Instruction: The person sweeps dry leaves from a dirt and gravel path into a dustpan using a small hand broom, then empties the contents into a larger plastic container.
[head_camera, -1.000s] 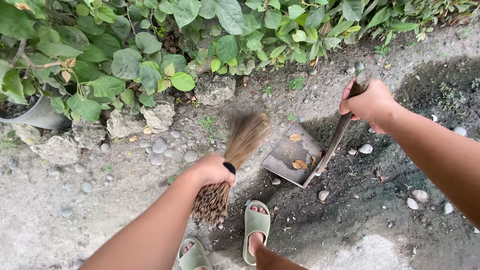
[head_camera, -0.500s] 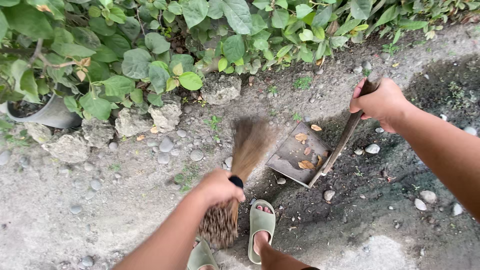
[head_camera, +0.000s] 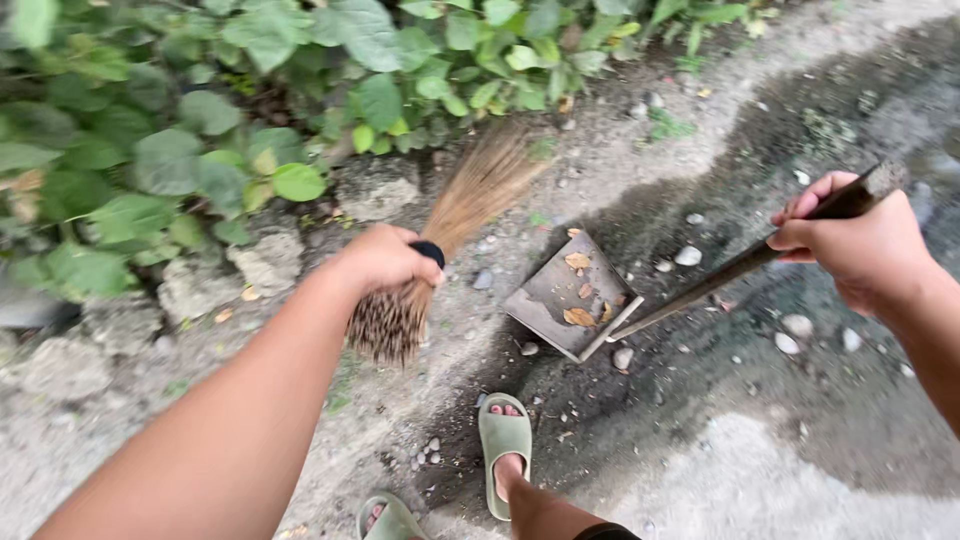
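Two hands closed: left (head_camera: 385, 258) grips broom (head_camera: 470, 205), right (head_camera: 850, 240) dustpan (head_camera: 575, 295) handle; tilting pan risks spilling leaves (head_camera: 578, 316).

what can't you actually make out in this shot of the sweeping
- Broom tips, head view: motion-blurred against the plants.
- Left hand fingers and the grip beneath: hidden by the back of the hand.
- Dustpan handle top: covered by the right hand.
- Near sandal: cut off by the bottom edge.
- Leaves in the dustpan: too small to tell their kind.
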